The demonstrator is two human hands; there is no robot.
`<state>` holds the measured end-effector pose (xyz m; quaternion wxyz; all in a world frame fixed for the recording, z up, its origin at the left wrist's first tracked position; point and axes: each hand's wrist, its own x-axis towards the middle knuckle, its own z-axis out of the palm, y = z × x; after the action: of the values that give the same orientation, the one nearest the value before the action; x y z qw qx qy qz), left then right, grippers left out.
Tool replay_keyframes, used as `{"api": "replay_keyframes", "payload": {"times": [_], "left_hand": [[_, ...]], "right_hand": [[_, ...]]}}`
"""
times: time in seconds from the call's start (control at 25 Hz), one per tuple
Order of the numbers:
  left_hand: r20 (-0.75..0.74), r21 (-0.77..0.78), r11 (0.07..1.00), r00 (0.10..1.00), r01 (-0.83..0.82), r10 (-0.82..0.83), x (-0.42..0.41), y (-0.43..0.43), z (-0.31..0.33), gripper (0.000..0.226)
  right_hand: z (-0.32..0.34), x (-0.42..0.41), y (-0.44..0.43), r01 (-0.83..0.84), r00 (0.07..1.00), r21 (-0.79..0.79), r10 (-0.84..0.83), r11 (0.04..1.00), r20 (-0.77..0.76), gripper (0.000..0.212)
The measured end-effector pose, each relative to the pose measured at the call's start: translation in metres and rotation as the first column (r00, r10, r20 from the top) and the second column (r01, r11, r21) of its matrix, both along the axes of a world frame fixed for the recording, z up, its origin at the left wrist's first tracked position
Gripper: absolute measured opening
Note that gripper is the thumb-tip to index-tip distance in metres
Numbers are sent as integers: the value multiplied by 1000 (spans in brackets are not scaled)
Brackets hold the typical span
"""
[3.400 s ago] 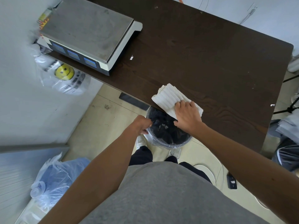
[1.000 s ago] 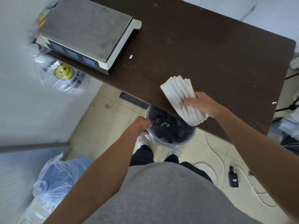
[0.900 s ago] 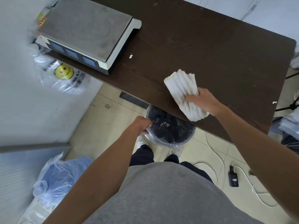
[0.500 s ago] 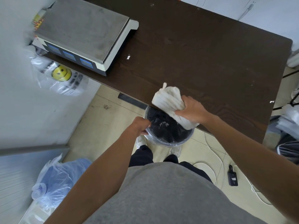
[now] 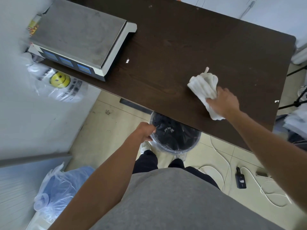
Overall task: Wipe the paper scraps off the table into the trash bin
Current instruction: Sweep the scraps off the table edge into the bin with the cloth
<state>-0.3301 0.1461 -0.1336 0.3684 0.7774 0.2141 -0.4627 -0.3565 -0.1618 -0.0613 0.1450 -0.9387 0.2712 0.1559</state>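
My right hand (image 5: pixel 223 101) grips a bunched white cloth (image 5: pixel 204 86) and presses it on the dark wooden table (image 5: pixel 174 39), right of centre. My left hand (image 5: pixel 146 131) holds the rim of the trash bin (image 5: pixel 174 149), which has a black liner and stands on the floor under the table's near edge. A few white scraps lie inside the bin. One small paper scrap (image 5: pixel 127 60) sits on the table beside the scale. Another scrap (image 5: pixel 276 101) lies at the table's right edge.
A grey weighing scale (image 5: pixel 79 39) fills the table's left end. A clear bag with a yellow smiley (image 5: pixel 59 80) hangs below it. On the tiled floor lie a blue plastic bag (image 5: pixel 58 186), white cables (image 5: pixel 221 171) and a black adapter (image 5: pixel 240 179).
My right hand has carried the cloth from above the bin at the near edge back onto the table, farther right and away from me. My left hand has stayed on the bin rim.
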Motion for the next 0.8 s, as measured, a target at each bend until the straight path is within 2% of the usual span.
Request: {"api": "replay_keyframes", "payload": {"times": [0.12, 0.2, 0.28, 0.36, 0.48, 0.56, 0.68, 0.76, 0.8], "left_hand": [[-29, -9, 1000, 1000, 6, -6, -6, -7, 2, 25], [-49, -22, 999, 998, 29, -30, -12, -15, 3, 32], [-56, -26, 999, 998, 38, -40, -18, -21, 5, 35], [-48, -32, 998, 998, 48, -50, -22, -29, 4, 36], [-45, -47, 996, 996, 78, -80, -30, -45, 4, 35], [-55, -48, 994, 993, 101, -103, -39, -57, 3, 33], [-61, -67, 991, 991, 118, -122, -51, -75, 4, 28], [-58, -81, 988, 989, 130, -135, -58, -87, 3, 26], [-61, -89, 988, 989, 129, -134, -62, -93, 2, 25]], "right_hand": [[-13, -22, 43, -164, 984, 68, 158, 984, 84, 51], [-13, -33, 61, -349, 937, 135, 342, 927, 74, 52], [-9, -40, 60, -417, 909, 193, 411, 888, 73, 54], [-4, -44, 39, -340, 935, 144, 319, 929, 155, 55], [1, -53, -14, -109, 964, -20, 111, 994, 243, 52], [0, -65, -49, 1, 971, -86, 19, 996, 238, 48], [-7, -89, -70, 136, 978, -101, -117, 986, 171, 50], [-12, -106, -60, 116, 980, -104, -97, 988, 174, 50], [-13, -115, -51, 48, 985, -92, -31, 995, 170, 50]]}}
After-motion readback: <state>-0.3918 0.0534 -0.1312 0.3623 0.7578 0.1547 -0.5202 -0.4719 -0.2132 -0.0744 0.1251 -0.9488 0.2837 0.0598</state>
